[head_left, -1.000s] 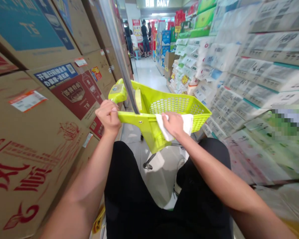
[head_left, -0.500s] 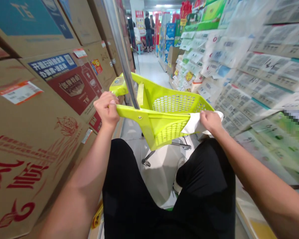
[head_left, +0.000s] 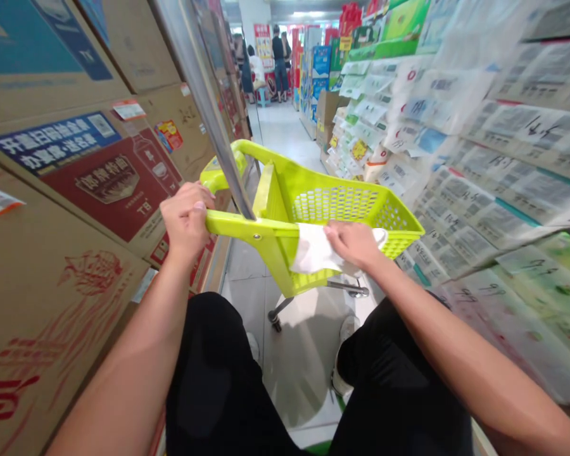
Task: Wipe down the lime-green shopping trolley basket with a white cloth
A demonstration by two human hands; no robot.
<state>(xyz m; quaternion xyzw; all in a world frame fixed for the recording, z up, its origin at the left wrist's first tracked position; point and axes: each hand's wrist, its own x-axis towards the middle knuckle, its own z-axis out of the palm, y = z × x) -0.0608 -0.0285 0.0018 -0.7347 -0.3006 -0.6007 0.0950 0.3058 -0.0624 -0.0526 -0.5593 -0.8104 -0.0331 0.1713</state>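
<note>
Ctr frame: 1 cart (head_left: 276, 250); my L hand (head_left: 186, 217) grips it, R hand (head_left: 354, 242) clasps 1 cloth (head_left: 311, 249) against it. 1 pole (head_left: 209, 107) crosses upper L; cartons (head_left: 102, 190) L.

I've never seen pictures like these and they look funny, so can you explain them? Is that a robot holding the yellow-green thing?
No robot here! Those are a person's own two bare hands. All the pictures come from one camera worn on the person's head, looking forward and down. That's why you see arms reaching away and knees in black trousers below.

The left hand grips the handle of a yellow-green shopping cart. The right hand holds a white cloth against the basket's near side. The cart stands on the floor, with a shiny metal pole slanting up near it.

Cardboard boxes are stacked on the left, and wrapped packs on the right.
</note>
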